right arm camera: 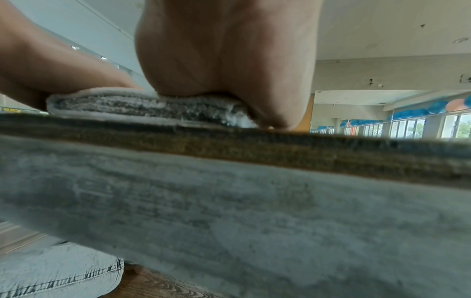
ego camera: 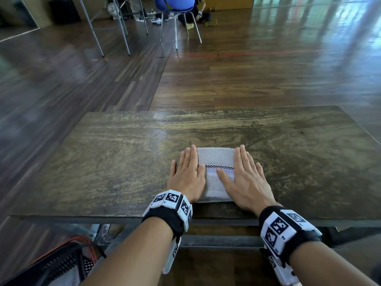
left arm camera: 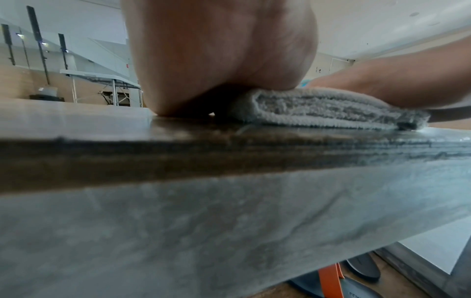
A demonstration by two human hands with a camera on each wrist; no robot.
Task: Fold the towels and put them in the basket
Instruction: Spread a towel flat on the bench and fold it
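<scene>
A white towel, folded into a small thick rectangle with a checked stripe, lies near the front edge of the wooden table. My left hand lies flat with straight fingers along the towel's left side. Flat on its right side rests my right hand, the thumb across the stripe. In the left wrist view the folded towel shows as stacked layers under the left palm. The right wrist view shows the same stack under the right palm. A black mesh basket stands on the floor at lower left.
The table's front edge runs just behind my wrists. A blue chair and metal table legs stand far back on the wooden floor, where a person sits. Orange cord lies by the basket.
</scene>
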